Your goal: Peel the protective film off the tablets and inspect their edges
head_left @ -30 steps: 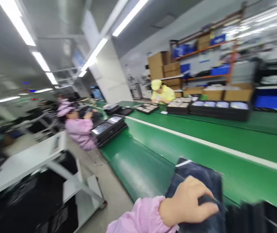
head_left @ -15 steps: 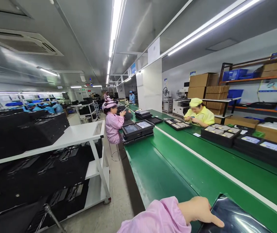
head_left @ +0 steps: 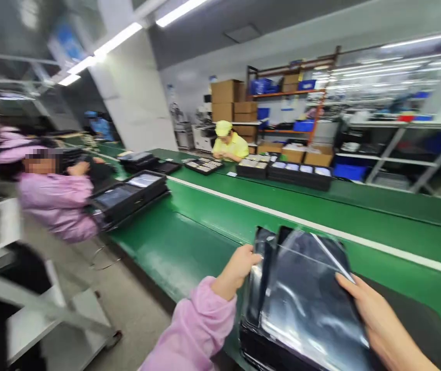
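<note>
My left hand (head_left: pixel 239 265), in a pink sleeve, is closed on the upper edge of a narrow-showing dark glossy panel (head_left: pixel 257 293). Its thumb lies over the front. A second, wider dark glossy panel (head_left: pixel 305 293) with a clear, shiny film overlaps the first one. My right hand (head_left: pixel 375 309) grips this wider panel by its right edge, thumb on top and the other fingers hidden beneath. Below both panels is a black tray or stack (head_left: pixel 253 345), partly covered by them. Whether the panels rest on it or are lifted, I cannot tell.
A green workbench (head_left: pixel 193 247) with a white line runs ahead. Black trays of panels (head_left: pixel 127 196) stand near a pink-clad co-worker (head_left: pixel 53 190) at left. Across the bench sits a person in yellow (head_left: pixel 230 144) beside trays of devices (head_left: pixel 253 167). A white trolley (head_left: pixel 77 314) stands at lower left.
The view has swung right and down. My right hand has come into view, holding the wider panel. My left hand now holds the left panel's edge, and the black tray beneath shows.
</note>
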`<action>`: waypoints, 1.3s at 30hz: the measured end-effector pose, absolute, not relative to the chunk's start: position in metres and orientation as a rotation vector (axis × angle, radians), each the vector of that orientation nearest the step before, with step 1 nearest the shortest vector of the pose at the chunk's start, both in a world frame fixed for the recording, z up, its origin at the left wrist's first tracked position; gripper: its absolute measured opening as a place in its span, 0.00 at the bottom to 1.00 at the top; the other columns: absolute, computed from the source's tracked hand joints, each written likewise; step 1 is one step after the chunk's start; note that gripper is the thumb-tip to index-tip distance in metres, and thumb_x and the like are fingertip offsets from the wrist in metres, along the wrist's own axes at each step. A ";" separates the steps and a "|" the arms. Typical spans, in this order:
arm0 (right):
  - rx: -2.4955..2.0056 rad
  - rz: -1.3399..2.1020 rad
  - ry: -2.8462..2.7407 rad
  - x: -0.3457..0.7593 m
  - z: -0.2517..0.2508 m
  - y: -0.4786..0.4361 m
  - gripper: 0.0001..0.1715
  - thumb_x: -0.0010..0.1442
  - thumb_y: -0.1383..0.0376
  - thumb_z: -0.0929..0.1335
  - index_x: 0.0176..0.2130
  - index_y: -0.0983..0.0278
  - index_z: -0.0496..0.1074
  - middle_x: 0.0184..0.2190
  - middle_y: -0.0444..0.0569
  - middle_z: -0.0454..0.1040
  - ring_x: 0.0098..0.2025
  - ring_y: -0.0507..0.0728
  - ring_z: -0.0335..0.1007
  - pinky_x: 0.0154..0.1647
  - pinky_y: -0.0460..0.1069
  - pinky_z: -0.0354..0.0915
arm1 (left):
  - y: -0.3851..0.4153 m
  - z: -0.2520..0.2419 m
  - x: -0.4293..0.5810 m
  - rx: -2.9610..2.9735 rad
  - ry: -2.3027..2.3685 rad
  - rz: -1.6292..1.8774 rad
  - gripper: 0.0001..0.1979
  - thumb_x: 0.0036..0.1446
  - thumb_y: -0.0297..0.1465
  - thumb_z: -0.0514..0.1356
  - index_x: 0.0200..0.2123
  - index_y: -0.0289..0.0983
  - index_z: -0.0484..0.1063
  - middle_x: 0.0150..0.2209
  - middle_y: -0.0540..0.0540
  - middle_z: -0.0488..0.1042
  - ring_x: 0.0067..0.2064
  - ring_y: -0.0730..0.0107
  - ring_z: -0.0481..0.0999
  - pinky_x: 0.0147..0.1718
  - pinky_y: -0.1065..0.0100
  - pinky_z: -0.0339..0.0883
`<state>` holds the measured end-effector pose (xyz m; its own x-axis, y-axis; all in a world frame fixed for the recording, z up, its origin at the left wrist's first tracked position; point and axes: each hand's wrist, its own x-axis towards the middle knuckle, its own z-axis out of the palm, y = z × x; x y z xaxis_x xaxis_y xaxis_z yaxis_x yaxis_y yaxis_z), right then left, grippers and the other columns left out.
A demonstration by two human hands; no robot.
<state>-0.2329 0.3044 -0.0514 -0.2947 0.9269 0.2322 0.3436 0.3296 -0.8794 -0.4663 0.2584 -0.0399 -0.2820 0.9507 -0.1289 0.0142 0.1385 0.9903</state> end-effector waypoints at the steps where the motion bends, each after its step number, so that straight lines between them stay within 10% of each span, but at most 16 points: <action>1: -1.215 1.087 -1.647 -0.235 -0.055 0.304 0.20 0.60 0.53 0.66 0.46 0.62 0.70 0.37 0.52 0.76 0.37 0.62 0.75 0.33 0.55 0.72 | 0.259 -0.041 -0.468 0.945 1.432 1.299 0.11 0.39 0.36 0.62 0.25 0.34 0.68 0.21 0.52 0.67 0.26 0.71 0.67 0.27 0.69 0.61; 5: -1.182 1.647 -0.953 -0.259 -0.060 0.304 0.32 0.44 0.56 0.73 0.48 0.65 0.69 0.32 0.50 0.79 0.36 0.65 0.76 0.34 0.54 0.72 | 0.257 -0.048 -0.466 0.794 1.286 1.375 0.20 0.39 0.45 0.65 0.29 0.34 0.69 0.24 0.49 0.71 0.26 0.70 0.70 0.28 0.68 0.64; 11: -1.112 1.480 -1.036 -0.267 -0.036 0.298 0.31 0.44 0.54 0.73 0.48 0.60 0.71 0.47 0.46 0.76 0.47 0.60 0.73 0.43 0.50 0.69 | 0.244 -0.036 -0.450 0.719 1.092 1.573 0.26 0.34 0.39 0.70 0.38 0.36 0.69 0.32 0.48 0.76 0.33 0.66 0.76 0.35 0.66 0.68; 17: -0.903 1.318 -1.232 -0.246 0.010 0.303 0.30 0.32 0.55 0.79 0.35 0.64 0.75 0.32 0.47 0.78 0.35 0.59 0.73 0.38 0.52 0.68 | 0.267 -0.001 -0.445 1.101 1.024 1.935 0.27 0.37 0.46 0.70 0.38 0.39 0.70 0.37 0.47 0.76 0.39 0.64 0.76 0.41 0.66 0.69; 22: -0.868 1.267 -1.328 -0.239 0.003 0.305 0.29 0.24 0.48 0.79 0.22 0.64 0.72 0.22 0.49 0.76 0.28 0.62 0.73 0.33 0.56 0.70 | 0.282 -0.007 -0.442 1.336 1.223 2.010 0.30 0.33 0.59 0.64 0.25 0.37 0.69 0.21 0.48 0.71 0.25 0.66 0.73 0.25 0.67 0.68; 28: -0.444 1.176 -1.422 -0.219 0.001 0.299 0.40 0.37 0.49 0.79 0.48 0.59 0.72 0.50 0.54 0.74 0.48 0.65 0.72 0.48 0.58 0.69 | 0.265 0.010 -0.433 1.605 0.956 1.874 0.27 0.40 0.49 0.68 0.38 0.35 0.73 0.30 0.43 0.78 0.29 0.63 0.77 0.28 0.67 0.72; 33: -0.306 1.067 -1.599 -0.212 -0.001 0.288 0.26 0.44 0.51 0.77 0.40 0.62 0.77 0.34 0.52 0.79 0.37 0.60 0.77 0.39 0.52 0.72 | 0.255 0.017 -0.434 1.897 0.702 1.887 0.20 0.49 0.46 0.65 0.36 0.35 0.76 0.32 0.41 0.79 0.33 0.60 0.79 0.32 0.65 0.75; 39: -0.061 1.089 -1.682 -0.213 -0.007 0.279 0.23 0.48 0.58 0.77 0.44 0.58 0.75 0.42 0.52 0.79 0.45 0.59 0.76 0.46 0.53 0.70 | 0.240 0.006 -0.442 2.002 0.481 1.809 0.17 0.53 0.42 0.64 0.41 0.38 0.74 0.34 0.41 0.80 0.35 0.58 0.79 0.34 0.60 0.76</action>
